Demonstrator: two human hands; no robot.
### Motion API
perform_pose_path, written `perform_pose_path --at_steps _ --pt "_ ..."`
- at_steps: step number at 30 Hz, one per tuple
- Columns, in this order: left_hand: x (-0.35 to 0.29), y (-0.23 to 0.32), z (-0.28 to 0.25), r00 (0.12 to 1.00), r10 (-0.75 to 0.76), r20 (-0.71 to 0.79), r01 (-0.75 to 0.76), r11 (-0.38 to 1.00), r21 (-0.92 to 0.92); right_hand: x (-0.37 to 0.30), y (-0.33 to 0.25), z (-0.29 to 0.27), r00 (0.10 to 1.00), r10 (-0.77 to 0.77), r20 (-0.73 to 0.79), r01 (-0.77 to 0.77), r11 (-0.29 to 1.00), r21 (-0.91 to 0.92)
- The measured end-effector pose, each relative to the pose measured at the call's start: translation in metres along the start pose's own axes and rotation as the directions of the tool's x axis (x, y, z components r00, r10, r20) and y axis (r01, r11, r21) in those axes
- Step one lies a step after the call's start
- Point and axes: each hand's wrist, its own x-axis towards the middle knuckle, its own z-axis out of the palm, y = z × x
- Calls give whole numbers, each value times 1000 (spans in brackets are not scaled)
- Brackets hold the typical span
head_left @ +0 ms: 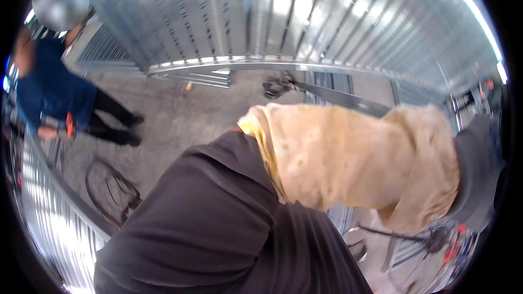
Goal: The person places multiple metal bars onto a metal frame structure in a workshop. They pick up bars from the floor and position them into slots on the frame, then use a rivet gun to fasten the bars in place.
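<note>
Neither my left hand nor my right hand shows. Very close, a bent body takes up the middle and bottom: dark trousers (212, 212) below and a beige, yellow-edged top (338, 158) reaching right. Beyond the top's right end is a dark grey piece of cloth (479, 169), blurred. Whether this body is mine or a co-worker's, I cannot tell. What any hand near it holds is hidden.
Slotted metal panels (245, 16) span the far side. At left a co-worker (57, 84) in blue stands near an orange-red tool (70, 125). A dark looped cable or strap (103, 190) lies on the concrete floor (180, 103). Shiny metal sheeting (54, 223) runs along the left.
</note>
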Motion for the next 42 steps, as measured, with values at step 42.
perform_pose_path --at_steps 42 --pt "-668 692 79 -457 720 -522 732 638 239 -344 -422 387 -119 -224 967 -845 534 20"
